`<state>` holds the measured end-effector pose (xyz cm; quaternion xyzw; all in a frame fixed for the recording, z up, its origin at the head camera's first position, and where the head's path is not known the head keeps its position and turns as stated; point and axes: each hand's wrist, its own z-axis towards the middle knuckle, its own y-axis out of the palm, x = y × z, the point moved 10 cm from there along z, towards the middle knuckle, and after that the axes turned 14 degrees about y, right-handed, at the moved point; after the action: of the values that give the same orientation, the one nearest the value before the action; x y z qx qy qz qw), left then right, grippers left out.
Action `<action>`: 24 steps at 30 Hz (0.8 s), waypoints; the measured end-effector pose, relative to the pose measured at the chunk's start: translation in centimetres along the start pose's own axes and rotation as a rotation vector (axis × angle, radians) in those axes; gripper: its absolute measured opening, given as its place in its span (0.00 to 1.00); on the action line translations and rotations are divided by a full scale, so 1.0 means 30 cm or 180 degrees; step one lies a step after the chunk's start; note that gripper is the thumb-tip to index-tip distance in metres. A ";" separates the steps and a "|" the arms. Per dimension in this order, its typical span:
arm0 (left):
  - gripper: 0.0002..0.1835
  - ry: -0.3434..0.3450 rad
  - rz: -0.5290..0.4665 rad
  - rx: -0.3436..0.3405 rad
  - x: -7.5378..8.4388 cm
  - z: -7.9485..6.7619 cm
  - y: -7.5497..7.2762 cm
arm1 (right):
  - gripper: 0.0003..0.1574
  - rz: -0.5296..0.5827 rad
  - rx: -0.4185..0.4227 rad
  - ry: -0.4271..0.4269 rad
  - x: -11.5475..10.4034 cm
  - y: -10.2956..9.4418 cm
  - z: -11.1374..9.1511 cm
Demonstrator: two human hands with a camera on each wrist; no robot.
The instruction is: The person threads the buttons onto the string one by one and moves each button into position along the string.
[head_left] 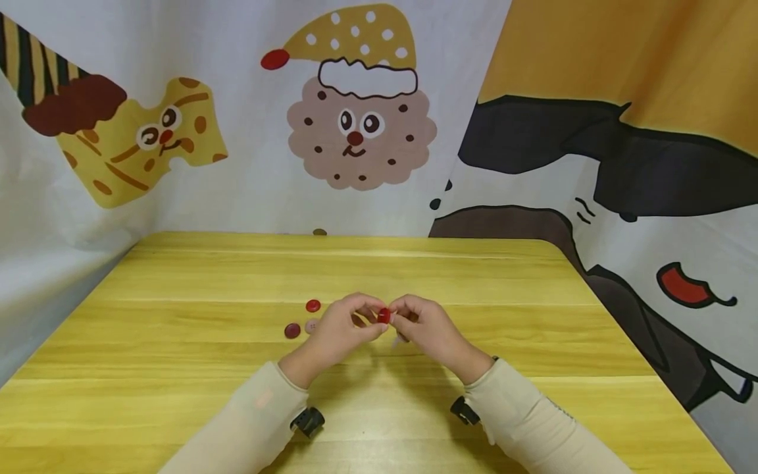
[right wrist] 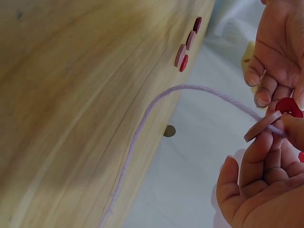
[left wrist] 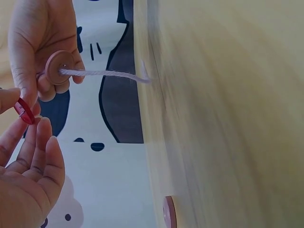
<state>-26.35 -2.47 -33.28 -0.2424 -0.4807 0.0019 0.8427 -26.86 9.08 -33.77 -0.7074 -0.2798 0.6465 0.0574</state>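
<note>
Between both hands, over the middle of the table, is a red button (head_left: 383,316). My left hand (head_left: 343,326) pinches it between thumb and fingertip, its other fingers loosely spread in the left wrist view. My right hand (head_left: 431,328) is right beside it, thumb and finger pinching a lilac yarn (right wrist: 199,88) close to the red button's face. A pink button (left wrist: 61,67) is threaded on this yarn and sits against the right fingers. Past it the yarn arcs down toward the table in the right wrist view. The yarn's tip is hidden by the fingers.
On the wooden table (head_left: 207,368), left of my left hand, lie a red button (head_left: 312,305), a dark red button (head_left: 293,330) and a pink button (head_left: 310,326) partly behind the hand. A printed cloth (head_left: 237,197) hangs behind the table's far edge.
</note>
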 end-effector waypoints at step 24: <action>0.13 -0.0225 0.0069 0.0107 -0.027 0.000 -0.016 | 0.09 -0.0002 -0.0139 0.0050 -0.004 0.011 -0.001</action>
<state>-26.91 -3.07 -33.75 -0.2332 -0.5074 0.0278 0.8291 -26.75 8.77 -33.82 -0.7135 -0.2936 0.6346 0.0444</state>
